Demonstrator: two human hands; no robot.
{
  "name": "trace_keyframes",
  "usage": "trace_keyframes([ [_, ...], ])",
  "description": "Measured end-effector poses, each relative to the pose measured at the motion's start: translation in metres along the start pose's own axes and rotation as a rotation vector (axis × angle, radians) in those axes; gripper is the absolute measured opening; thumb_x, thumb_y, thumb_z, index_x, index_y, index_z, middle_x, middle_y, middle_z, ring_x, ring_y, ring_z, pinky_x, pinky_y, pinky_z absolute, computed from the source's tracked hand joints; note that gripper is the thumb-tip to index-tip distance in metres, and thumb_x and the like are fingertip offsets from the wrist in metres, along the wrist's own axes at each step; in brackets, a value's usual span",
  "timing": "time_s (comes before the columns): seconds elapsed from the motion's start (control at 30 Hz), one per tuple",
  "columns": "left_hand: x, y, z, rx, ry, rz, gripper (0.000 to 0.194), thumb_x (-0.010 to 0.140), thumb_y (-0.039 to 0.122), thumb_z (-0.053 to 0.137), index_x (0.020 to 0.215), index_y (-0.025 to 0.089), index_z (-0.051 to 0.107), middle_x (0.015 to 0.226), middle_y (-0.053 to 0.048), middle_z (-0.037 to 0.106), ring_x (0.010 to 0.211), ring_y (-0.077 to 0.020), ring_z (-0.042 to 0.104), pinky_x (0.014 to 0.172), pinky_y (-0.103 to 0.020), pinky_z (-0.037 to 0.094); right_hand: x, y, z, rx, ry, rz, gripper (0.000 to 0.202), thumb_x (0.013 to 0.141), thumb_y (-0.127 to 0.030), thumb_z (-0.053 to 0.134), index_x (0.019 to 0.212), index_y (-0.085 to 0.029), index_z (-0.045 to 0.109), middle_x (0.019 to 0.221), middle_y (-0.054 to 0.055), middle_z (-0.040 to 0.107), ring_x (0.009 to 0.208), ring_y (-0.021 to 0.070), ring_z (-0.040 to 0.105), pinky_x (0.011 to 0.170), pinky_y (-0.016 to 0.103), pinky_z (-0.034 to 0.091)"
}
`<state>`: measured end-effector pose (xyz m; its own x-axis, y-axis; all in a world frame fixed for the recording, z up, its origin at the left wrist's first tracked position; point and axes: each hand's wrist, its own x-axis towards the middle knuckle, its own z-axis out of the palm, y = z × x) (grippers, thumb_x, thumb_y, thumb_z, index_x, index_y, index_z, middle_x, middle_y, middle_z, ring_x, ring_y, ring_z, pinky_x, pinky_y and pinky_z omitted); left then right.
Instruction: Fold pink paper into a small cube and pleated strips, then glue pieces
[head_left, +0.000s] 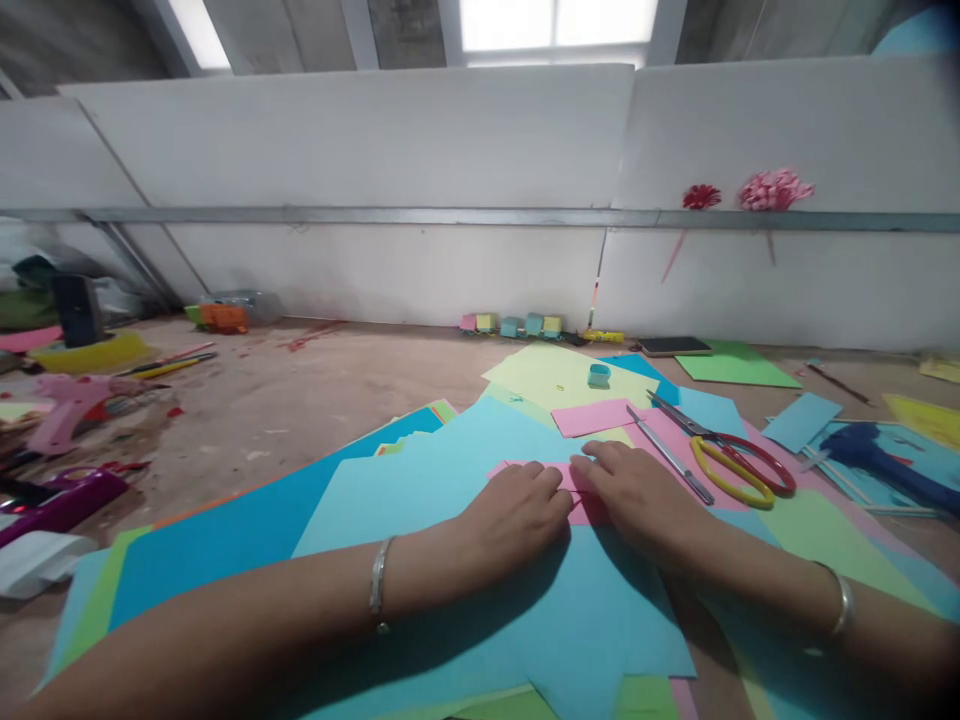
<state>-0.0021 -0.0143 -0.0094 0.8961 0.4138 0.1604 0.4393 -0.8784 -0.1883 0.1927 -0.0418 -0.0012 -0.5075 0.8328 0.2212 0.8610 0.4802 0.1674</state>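
While pink paper point(581, 512) lies frame-centre, my left hand point(525, 508) and right hand point(637, 490) press it, fingers loosely curled. Scissors point(720, 450) sit right.

No text, label, brand, number or sign is showing readably. At about one o'clock from the wearer, a small yellow item point(604, 336) is lying by the wall point(420, 270), any print being too small to read.
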Motion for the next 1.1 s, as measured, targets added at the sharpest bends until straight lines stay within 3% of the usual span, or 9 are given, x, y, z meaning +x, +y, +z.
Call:
trace_keyframes([
  [0.13, 0.000, -0.003, -0.003, 0.061, 0.103, -0.005, 0.015, 0.094, 0.015, 0.045, 0.094, 0.017, 0.060, 0.094, -0.009, 0.062, 0.085, -0.0219, 0.055, 0.073, -0.036, 0.045, 0.005, 0.005, -0.002, 0.103, -0.017, -0.022, 0.020, 0.093, -0.016, 0.050, 0.106, -0.019, 0.064, 0.092, 0.007, 0.067, 0.083, 0.0189, 0.058, 0.067, 0.028, 0.036],
  [0.27, 0.001, -0.010, -0.010, 0.129, 0.139, -0.179, 0.016, 0.090, 0.011, 0.049, 0.086, 0.016, 0.064, 0.087, -0.010, 0.063, 0.076, -0.0217, 0.056, 0.060, -0.032, 0.040, 0.003, 0.001, -0.008, -0.025, -0.059, 0.041, 0.021, 0.092, -0.014, 0.050, 0.107, -0.016, 0.064, 0.079, 0.007, 0.067, 0.070, 0.0189, 0.058, 0.057, 0.028, 0.028],
  [0.43, 0.000, -0.015, -0.017, -0.050, -0.013, -0.301, 0.053, 0.095, 0.045, 0.046, 0.052, 0.015, 0.057, 0.050, -0.004, 0.050, 0.048, -0.0153, 0.049, 0.047, -0.028, 0.025, -0.003, -0.001, -0.010, -0.109, 0.057, 0.241, 0.046, 0.090, -0.017, 0.046, 0.135, -0.021, 0.051, 0.069, 0.003, 0.062, 0.052, 0.0153, 0.051, 0.048, 0.026, 0.020],
  [0.53, 0.000, -0.012, -0.024, -0.247, -0.017, -0.344, 0.060, 0.099, 0.051, 0.029, 0.057, 0.016, 0.056, 0.054, -0.004, 0.053, 0.051, -0.0159, 0.051, 0.048, -0.028, 0.025, -0.004, 0.001, -0.017, 0.123, 0.198, 0.226, 0.052, 0.086, -0.010, 0.041, 0.135, -0.020, 0.053, 0.071, 0.003, 0.062, 0.055, 0.0149, 0.052, 0.050, 0.024, 0.031],
  [0.67, 0.003, -0.013, -0.032, -0.605, 0.077, -0.467, 0.042, 0.096, 0.051, 0.035, 0.086, 0.018, 0.058, 0.072, -0.002, 0.062, 0.064, -0.0174, 0.055, 0.056, -0.027, 0.036, -0.002, -0.002, -0.028, 0.540, 0.290, 0.241, 0.030, 0.086, -0.016, 0.044, 0.103, -0.014, 0.069, 0.074, 0.005, 0.064, 0.067, 0.0167, 0.059, 0.062, 0.027, 0.045],
  [0.83, 0.009, -0.034, -0.026, -0.882, 0.127, -0.661, 0.027, 0.080, 0.041, 0.055, 0.086, 0.016, 0.062, 0.077, -0.002, 0.064, 0.070, -0.0175, 0.056, 0.059, -0.026, 0.040, -0.006, -0.024, -0.034, 1.010, 0.098, 0.353, 0.036, 0.082, -0.015, 0.049, 0.115, -0.017, 0.063, 0.084, 0.005, 0.068, 0.075, 0.0183, 0.065, 0.061, 0.027, 0.051],
  [0.97, 0.010, -0.051, -0.017, -0.902, 0.068, -0.657, 0.019, 0.075, 0.033, 0.054, 0.076, 0.016, 0.062, 0.065, 0.002, 0.056, 0.062, -0.0150, 0.051, 0.053, -0.024, 0.034, -0.015, -0.045, -0.042, 1.437, -0.303, 0.346, 0.049, 0.081, -0.010, 0.044, 0.130, -0.016, 0.053, 0.093, 0.007, 0.071, 0.077, 0.0157, 0.069, 0.060, 0.024, 0.053],
  [1.03, 0.010, -0.055, -0.015, -0.906, 0.010, -0.594, 0.016, 0.073, 0.030, 0.057, 0.069, 0.015, 0.062, 0.059, 0.003, 0.052, 0.060, -0.0140, 0.049, 0.052, -0.023, 0.032, -0.018, -0.047, -0.047, 1.427, -0.488, 0.341, 0.046, 0.083, -0.010, 0.042, 0.126, -0.016, 0.058, 0.080, 0.004, 0.070, 0.058, 0.0124, 0.065, 0.050, 0.021, 0.050],
  [1.1, 0.009, -0.057, -0.015, -0.924, -0.054, -0.502, 0.015, 0.073, 0.029, 0.058, 0.067, 0.015, 0.063, 0.059, 0.003, 0.053, 0.060, -0.0135, 0.049, 0.053, -0.023, 0.033, -0.016, -0.040, -0.047, 1.240, -0.363, 0.310, 0.036, 0.086, -0.014, 0.042, 0.112, -0.017, 0.067, 0.067, 0.001, 0.066, 0.047, 0.0106, 0.057, 0.045, 0.021, 0.045],
])
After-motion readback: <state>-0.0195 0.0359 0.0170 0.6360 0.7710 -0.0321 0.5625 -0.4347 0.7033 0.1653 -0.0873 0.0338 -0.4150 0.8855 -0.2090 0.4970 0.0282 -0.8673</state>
